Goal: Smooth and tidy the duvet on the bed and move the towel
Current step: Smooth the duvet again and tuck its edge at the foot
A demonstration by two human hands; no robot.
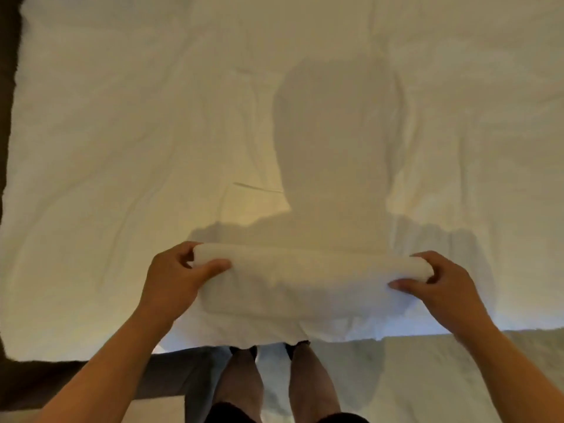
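I stand at the edge of the bed (91, 340) and hold the towel (305, 285) with both hands. It is white, folded or rolled into a long bundle that lies crosswise over the duvet (137, 132) close to that edge, with a loose flap hanging past the edge toward my legs (241, 380). My left hand (174, 279) grips the towel's left end, thumb on top and fingers (186, 254) curled round the far side. My right hand (442, 282) pinches the right end the same way, thumb laid over the cloth. The duvet beyond the towel is creased, and my shadow (335, 132) falls across it.
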